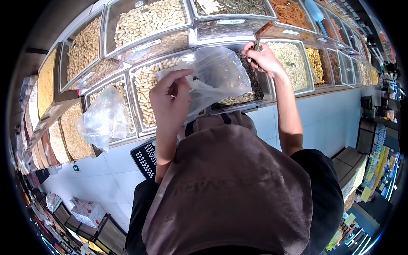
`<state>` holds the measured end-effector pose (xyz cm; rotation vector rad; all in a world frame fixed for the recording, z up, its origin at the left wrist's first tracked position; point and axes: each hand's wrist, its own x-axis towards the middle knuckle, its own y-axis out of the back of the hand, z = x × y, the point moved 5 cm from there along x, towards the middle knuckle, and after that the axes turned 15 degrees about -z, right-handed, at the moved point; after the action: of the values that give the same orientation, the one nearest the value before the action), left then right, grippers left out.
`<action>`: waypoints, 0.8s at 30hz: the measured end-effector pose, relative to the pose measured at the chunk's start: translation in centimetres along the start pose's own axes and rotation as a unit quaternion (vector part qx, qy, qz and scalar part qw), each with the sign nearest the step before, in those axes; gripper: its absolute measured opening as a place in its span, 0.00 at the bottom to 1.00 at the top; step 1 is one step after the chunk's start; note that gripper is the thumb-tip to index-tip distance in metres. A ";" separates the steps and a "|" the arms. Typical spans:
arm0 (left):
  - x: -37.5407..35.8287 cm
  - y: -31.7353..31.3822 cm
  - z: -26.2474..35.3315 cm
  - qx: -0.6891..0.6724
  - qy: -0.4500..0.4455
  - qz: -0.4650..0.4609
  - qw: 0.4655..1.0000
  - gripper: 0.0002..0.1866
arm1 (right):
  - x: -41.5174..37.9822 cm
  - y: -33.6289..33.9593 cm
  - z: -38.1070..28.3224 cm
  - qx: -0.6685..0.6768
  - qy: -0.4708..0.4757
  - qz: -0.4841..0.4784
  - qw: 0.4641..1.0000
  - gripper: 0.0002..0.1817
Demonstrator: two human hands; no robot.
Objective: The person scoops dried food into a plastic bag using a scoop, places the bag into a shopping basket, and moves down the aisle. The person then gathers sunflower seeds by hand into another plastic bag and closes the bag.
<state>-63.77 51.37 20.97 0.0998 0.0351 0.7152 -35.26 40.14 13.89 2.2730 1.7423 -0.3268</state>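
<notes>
My left hand is closed on the edge of a clear plastic bag, which spreads out to the right over a bin of dark striped sunflower seeds. The bag covers much of that bin, and a few dark bits show near its mouth by my fingers. Above the bin's far right side, my right hand grips a clump of sunflower seeds between thumb and fingers. Peanuts fill the bin beneath my left hand.
Another clear plastic bag lies over a peanut bin at left. Behind stand raised bins of peanuts and more seeds. Rightward are a bin of pale seeds and a blue scoop. A black perforated crate sits below.
</notes>
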 end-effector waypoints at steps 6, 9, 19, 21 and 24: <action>0.0 -0.2 0.4 0.022 -0.004 -0.020 1.000 0.11 | 0.2 -5.1 -7.0 -0.159 0.111 -0.104 0.975 0.03; -0.4 0.3 0.5 0.004 -0.005 -0.010 1.000 0.11 | 1.1 -9.5 -7.4 -0.331 0.194 -0.162 0.909 0.10; -2.5 4.3 0.6 -0.012 -0.020 0.064 0.998 0.12 | 3.1 -15.9 -6.1 -0.386 0.122 -0.211 0.890 0.11; -3.0 4.4 0.7 -0.011 -0.015 0.073 0.997 0.12 | 3.2 -16.1 -6.3 -0.387 0.127 -0.206 0.890 0.11; -3.3 4.3 0.7 0.006 -0.027 0.062 0.998 0.11 | 3.1 -16.4 -6.0 -0.374 0.087 -0.230 0.894 0.09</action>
<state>-69.03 52.34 22.14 0.1339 -0.0182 0.8368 -50.19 49.07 17.42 1.3673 2.0125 0.4236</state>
